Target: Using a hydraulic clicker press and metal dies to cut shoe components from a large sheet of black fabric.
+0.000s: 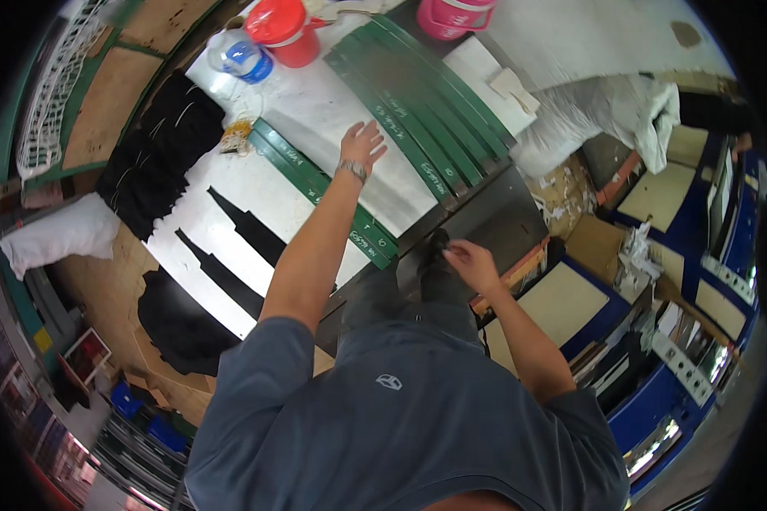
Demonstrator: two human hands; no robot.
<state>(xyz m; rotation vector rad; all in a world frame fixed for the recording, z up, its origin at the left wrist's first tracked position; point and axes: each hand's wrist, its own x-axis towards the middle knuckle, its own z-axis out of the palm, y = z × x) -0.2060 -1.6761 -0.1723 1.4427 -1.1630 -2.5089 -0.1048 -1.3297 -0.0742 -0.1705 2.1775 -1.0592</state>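
My left hand (362,146) is held out over the white tabletop with fingers spread, holding nothing; a metal watch (354,170) circles that wrist. On one side of it lies a long green strip (294,169) with white handwriting. On the other side several similar green strips (426,111) lie packed side by side. My right hand (475,266) is low by the table's dark front panel (507,213), thumb and fingers pinched together. A small dark thing (437,242) is at its fingertips, too unclear to name.
Two black cut pieces (230,277) lie on the table's left part, beside bundled black cloth (175,128). A clear plastic bottle (240,58), a red lidded bucket (285,34) and a pink container (454,15) stand at the back. Blue-edged machine tables (562,298) are at right.
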